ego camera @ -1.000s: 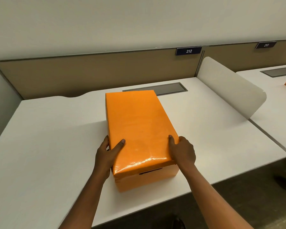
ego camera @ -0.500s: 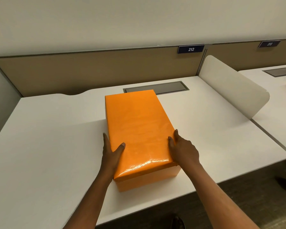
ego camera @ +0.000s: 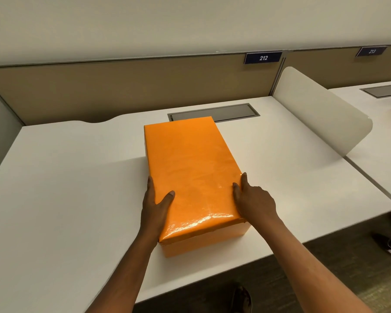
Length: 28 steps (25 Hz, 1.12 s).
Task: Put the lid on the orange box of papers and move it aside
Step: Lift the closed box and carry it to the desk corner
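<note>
The lid (ego camera: 190,170) sits on the box (ego camera: 208,241), mid-bench (ego camera: 66,188). The left hand (ego camera: 155,205) and right hand (ego camera: 253,201) clasp its near sides, each grip pressed against it. Next: sliding it aside, evenly.

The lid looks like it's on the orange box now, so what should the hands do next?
Probably slide it sideways. The lid sits flush on the orange box, and the left hand and right hand clasp its sides, with bare desk to the left.
</note>
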Motion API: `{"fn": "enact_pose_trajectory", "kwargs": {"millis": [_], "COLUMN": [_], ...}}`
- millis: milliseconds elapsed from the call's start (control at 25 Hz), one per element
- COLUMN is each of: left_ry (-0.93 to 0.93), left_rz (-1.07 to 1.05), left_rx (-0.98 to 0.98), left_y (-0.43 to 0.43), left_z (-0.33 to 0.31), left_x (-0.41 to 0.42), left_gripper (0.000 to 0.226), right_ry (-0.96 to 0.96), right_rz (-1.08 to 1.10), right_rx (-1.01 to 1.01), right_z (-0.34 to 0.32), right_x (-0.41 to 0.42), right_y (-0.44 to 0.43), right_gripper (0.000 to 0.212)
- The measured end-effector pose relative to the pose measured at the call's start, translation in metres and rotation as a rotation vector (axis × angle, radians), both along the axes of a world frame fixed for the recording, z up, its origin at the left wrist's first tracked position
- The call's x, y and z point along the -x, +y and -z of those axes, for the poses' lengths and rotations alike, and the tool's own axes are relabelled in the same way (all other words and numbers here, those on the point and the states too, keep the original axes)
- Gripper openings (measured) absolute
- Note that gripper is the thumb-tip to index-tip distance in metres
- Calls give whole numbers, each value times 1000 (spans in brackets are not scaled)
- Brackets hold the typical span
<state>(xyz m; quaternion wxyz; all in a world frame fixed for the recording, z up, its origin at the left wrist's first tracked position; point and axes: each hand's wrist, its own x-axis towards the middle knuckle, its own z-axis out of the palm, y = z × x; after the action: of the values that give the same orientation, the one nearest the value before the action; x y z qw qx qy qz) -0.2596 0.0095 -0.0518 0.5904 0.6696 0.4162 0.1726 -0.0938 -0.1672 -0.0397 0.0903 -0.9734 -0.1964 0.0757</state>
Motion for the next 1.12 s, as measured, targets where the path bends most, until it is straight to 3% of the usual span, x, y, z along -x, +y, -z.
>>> {"fn": "enact_pose_trajectory", "kwargs": {"millis": [480,680,800,1000,1120], "left_ry": [-8,120,169,198,94], "left_rz": [-53,-191,-106,-124,-271], "left_rx": [-116,-492,-631,-592,-165], "left_y": [-4,-19,-22,-20,-11], "left_z": [-2,-9,-12,-9,-10], "left_x": [2,6,2,1,7], "left_gripper": [77,57,49,58,66], "right_ry": [29,-14,-143,84,275], "right_rz": [20,78,-77,-111,-58], "right_rx": [-214,-335,-344,-487,-670], "right_z": [12,15,16,14,11], "right_x": [8,14,14,7,-1], "right_y": [-6,-9,-12,-19,-26], "right_gripper": [66,63,55,53,63]}}
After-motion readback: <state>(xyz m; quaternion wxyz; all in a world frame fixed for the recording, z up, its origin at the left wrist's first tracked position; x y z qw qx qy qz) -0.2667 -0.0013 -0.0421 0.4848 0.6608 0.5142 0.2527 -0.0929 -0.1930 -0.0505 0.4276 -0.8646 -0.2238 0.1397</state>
